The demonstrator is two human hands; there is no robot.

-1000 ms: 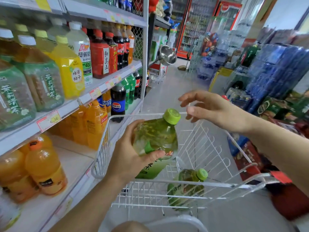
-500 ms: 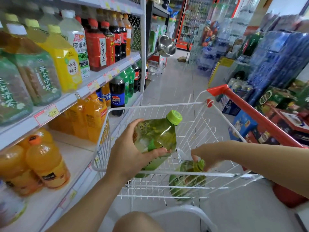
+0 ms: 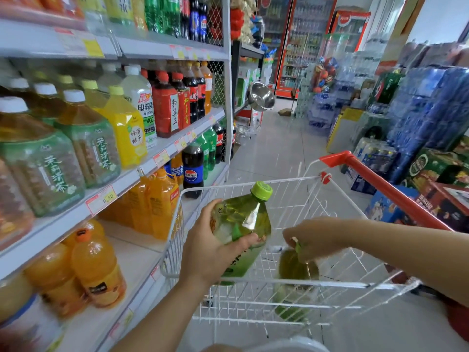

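My left hand (image 3: pixel 205 250) grips a large green tea bottle (image 3: pixel 241 224) with a lime cap, tilted over the near left corner of a white wire shopping cart (image 3: pixel 291 282). Inside the cart stands a second green tea bottle (image 3: pixel 295 273). My right hand (image 3: pixel 314 236) reaches down into the cart and pinches that bottle by its cap and neck, so the cap is mostly hidden. The cart has a red handle (image 3: pixel 385 189) on its right side.
Store shelves (image 3: pixel 142 171) run along the left, packed with tea, yellow juice, red drinks, cola and orange soda bottles. Stacked water packs and boxes (image 3: pixel 421 128) line the right. A tiled aisle (image 3: pixel 276 148) leads to drink fridges (image 3: pixel 304 44) at the back.
My right hand came down from above the cart into the basket and took hold of the lower bottle's cap, standing it more upright. The left hand keeps its bottle over the cart.
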